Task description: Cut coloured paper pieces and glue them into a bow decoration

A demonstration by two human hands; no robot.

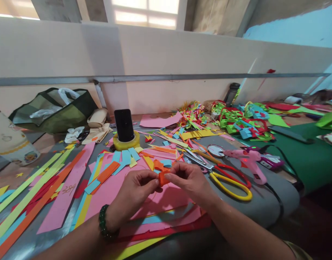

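Between the fingertips of both hands is a small folded piece of orange felt (162,178). My left hand (138,189), with a dark beaded bracelet at the wrist, pinches its left side. On its other side my right hand (189,180) pinches it between thumb and fingers. The two hands hover over stacked pink felt sheets (111,196). Just behind the held piece lie more orange scraps (160,165). Large scissors (225,177) with one red and one yellow handle rest right of my right hand. Farther right stands a pink glue gun (248,160) with a red light.
A phone (124,125) stands in a yellow tape roll (127,141). Long felt strips (65,189) cover the left side. A heap of coloured cuttings (193,115) lies at the back. A green bag (54,112) sits back left. The glue gun's black cord (276,198) crosses the table's right edge.
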